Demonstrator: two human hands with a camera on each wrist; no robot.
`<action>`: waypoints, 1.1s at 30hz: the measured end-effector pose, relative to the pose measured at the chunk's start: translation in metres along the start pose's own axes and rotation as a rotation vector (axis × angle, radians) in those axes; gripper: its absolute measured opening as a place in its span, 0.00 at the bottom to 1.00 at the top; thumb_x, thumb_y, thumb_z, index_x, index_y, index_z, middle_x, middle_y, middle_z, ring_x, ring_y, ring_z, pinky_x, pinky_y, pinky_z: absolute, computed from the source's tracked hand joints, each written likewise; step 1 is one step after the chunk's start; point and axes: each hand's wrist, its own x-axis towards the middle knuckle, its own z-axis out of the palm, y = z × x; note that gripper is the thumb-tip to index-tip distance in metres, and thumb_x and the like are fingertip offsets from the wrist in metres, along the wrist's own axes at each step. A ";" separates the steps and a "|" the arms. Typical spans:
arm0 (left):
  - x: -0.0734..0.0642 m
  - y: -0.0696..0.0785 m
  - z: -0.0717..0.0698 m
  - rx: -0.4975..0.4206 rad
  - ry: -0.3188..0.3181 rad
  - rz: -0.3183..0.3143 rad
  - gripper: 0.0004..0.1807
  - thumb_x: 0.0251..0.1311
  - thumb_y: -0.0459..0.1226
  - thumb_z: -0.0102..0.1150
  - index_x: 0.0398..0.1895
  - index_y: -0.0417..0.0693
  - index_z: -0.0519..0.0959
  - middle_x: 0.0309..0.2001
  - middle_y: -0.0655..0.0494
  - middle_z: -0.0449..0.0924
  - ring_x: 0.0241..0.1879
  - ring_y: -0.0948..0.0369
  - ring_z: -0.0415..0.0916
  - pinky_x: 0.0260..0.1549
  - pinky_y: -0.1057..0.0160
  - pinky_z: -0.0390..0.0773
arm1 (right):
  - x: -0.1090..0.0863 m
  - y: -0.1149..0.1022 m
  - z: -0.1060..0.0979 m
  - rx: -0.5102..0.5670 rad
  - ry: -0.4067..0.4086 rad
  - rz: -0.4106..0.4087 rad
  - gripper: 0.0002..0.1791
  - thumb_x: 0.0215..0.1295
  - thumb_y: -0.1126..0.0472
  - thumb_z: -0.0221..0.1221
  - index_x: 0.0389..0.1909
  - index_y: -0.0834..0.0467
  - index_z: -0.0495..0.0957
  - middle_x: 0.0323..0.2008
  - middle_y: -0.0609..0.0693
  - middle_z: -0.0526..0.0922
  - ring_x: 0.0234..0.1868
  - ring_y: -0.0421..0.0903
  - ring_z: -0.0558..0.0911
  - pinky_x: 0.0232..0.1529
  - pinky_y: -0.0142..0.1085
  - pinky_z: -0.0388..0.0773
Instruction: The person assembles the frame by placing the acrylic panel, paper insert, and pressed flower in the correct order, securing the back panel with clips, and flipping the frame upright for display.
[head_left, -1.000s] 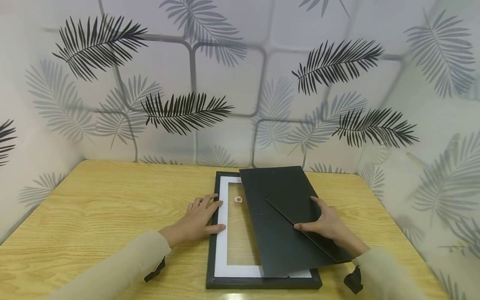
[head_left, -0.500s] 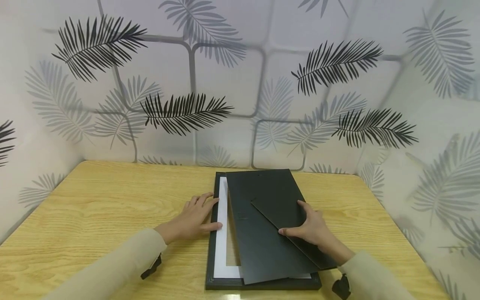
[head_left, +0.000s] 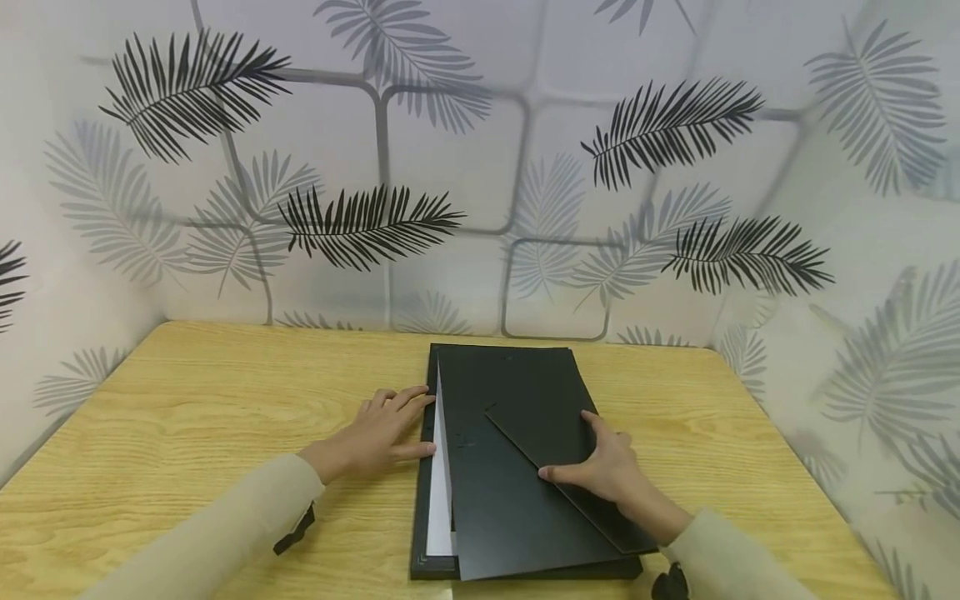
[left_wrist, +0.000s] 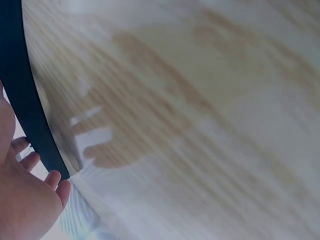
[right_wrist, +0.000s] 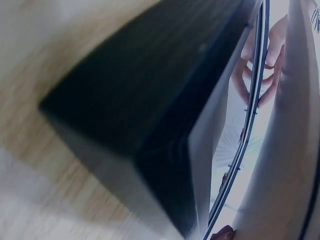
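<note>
A black picture frame (head_left: 422,537) lies face down on the table, with a strip of white mat (head_left: 440,521) showing along its left inside. Over it, slightly skewed, is the black backing board (head_left: 502,508) with its flat stand leg (head_left: 551,442); the board's left edge sits raised above the mat. My right hand (head_left: 611,471) holds the board, thumb at the stand leg's edge and fingers at the right side. Extended fingers of my left hand (head_left: 375,433) rest against the frame's left side. The frame's corner (right_wrist: 125,95) looms large in the right wrist view.
The frame stands on a wood-grain table (head_left: 247,392) near its front. Behind and beside the table rise walls (head_left: 450,275) papered with leaf patterns. Each wrist carries a dark strap below a beige sleeve (head_left: 217,525).
My right hand has brought the backing board left and down over the frame, covering the frame's window and most of the mat. The left hand has stayed at the frame's left side.
</note>
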 end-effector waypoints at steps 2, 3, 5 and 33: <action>0.000 -0.001 -0.001 0.005 -0.007 0.006 0.39 0.57 0.58 0.50 0.68 0.50 0.57 0.70 0.50 0.52 0.61 0.44 0.55 0.52 0.41 0.58 | -0.002 -0.001 0.001 0.005 -0.004 0.005 0.60 0.35 0.43 0.72 0.68 0.62 0.52 0.53 0.72 0.59 0.48 0.61 0.67 0.46 0.54 0.69; 0.000 -0.001 -0.001 0.007 -0.011 0.008 0.39 0.57 0.58 0.50 0.68 0.49 0.57 0.70 0.50 0.52 0.61 0.45 0.55 0.52 0.42 0.58 | -0.003 -0.002 0.002 0.006 -0.005 0.007 0.60 0.35 0.43 0.72 0.67 0.62 0.52 0.53 0.72 0.59 0.48 0.62 0.67 0.46 0.55 0.69; -0.001 -0.002 -0.002 0.010 -0.015 0.013 0.40 0.57 0.58 0.50 0.68 0.49 0.57 0.70 0.50 0.52 0.61 0.44 0.55 0.52 0.42 0.58 | -0.004 -0.004 0.003 0.011 -0.007 0.013 0.61 0.34 0.43 0.72 0.67 0.63 0.52 0.53 0.72 0.59 0.48 0.62 0.67 0.46 0.55 0.68; -0.001 -0.003 -0.001 -0.008 -0.027 0.015 0.40 0.57 0.60 0.48 0.68 0.50 0.56 0.70 0.52 0.50 0.61 0.46 0.54 0.53 0.44 0.57 | -0.003 -0.016 0.011 0.057 0.004 0.106 0.60 0.33 0.48 0.74 0.66 0.66 0.52 0.54 0.73 0.60 0.52 0.65 0.64 0.51 0.56 0.66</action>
